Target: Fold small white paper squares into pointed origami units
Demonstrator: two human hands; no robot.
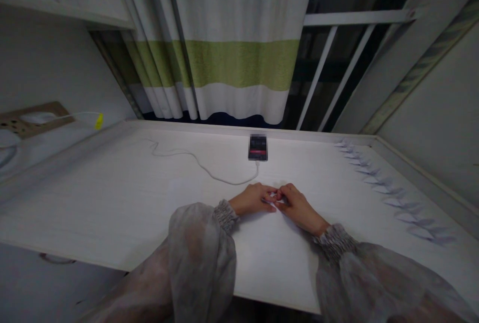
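My left hand (255,198) and my right hand (298,205) meet above the middle of the white desk, fingertips almost touching. Both are closed in a pinch on a small piece of white paper (274,203), mostly hidden by the fingers; its folded shape cannot be made out. A row of folded white papers (391,189) with pointed ends runs along the desk's right side, apart from my hands. Loose grey sleeves with gathered cuffs cover both forearms.
A phone (258,147), its screen blurred, lies at the back of the desk (112,203). Its white cable (202,166) curves off to the left. A striped curtain (243,64) hangs behind. At the left wall is a power strip (56,109) with plugs.
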